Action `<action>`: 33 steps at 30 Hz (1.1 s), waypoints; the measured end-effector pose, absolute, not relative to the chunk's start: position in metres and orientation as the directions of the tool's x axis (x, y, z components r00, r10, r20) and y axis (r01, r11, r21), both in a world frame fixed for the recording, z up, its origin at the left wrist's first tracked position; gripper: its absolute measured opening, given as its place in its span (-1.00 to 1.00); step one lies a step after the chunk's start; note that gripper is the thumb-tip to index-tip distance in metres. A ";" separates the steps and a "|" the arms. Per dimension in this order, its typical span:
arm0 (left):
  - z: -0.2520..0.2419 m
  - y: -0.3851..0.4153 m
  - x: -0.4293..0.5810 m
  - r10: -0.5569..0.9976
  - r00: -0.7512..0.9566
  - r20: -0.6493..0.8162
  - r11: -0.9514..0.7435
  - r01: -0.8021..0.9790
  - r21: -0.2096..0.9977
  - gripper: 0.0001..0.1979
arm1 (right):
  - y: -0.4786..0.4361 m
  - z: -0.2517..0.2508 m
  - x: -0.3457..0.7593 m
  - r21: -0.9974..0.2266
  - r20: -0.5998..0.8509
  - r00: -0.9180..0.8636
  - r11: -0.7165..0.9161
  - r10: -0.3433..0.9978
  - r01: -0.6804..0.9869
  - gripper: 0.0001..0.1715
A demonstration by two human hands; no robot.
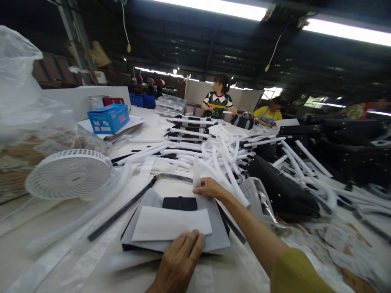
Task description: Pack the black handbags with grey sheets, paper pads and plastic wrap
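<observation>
A flat black item, apparently a bag [124,246], lies before me under thin grey-white sheeting [218,228]. Its dark flap or tab [180,203] shows in the middle. Over the lower part rests a white rectangular sheet [171,224], and my left hand [182,258] lies on its lower edge with fingers extended. At the far right corner, my right hand [210,188] pinches a narrow white strip [196,173] standing upright between thumb and fingers. A black strap [125,213] loops around the bag's left and far sides.
A white fan [71,175] and a blue box [109,119] stand left. White tubes [224,162] pile up ahead. A tape dispenser [256,199] and black bags [281,187] are right. Beyond the table, one person [218,101] stands and another [270,112] leans in.
</observation>
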State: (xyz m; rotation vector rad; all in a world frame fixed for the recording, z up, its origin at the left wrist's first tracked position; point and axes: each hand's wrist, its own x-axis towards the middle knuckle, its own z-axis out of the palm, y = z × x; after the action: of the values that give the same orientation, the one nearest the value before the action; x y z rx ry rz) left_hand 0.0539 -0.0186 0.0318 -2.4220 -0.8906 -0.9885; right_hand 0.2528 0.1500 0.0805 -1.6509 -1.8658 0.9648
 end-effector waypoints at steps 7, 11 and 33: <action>0.032 -0.018 0.054 0.393 0.530 0.751 -0.729 0.678 -0.097 -0.52 | 0.158 0.086 0.241 -0.695 -0.197 -0.189 -0.001 0.962 0.719 -0.84; 0.035 -0.018 0.055 0.381 0.513 0.769 -0.730 0.678 -0.090 -0.51 | 0.158 0.082 0.241 -0.752 -0.219 -0.232 -0.013 0.948 0.659 -0.87; 0.030 -0.019 0.054 0.408 0.546 0.732 -0.740 0.667 -0.086 -0.54 | 0.141 0.078 0.262 -0.772 0.054 -0.324 0.245 0.945 0.587 -0.61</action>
State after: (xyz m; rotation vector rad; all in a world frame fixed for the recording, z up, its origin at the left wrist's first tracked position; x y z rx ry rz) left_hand 0.0537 -0.0190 0.0295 -2.4316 -0.8822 -1.0162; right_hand 0.2620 0.1413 0.0784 -1.3918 -2.0018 0.8997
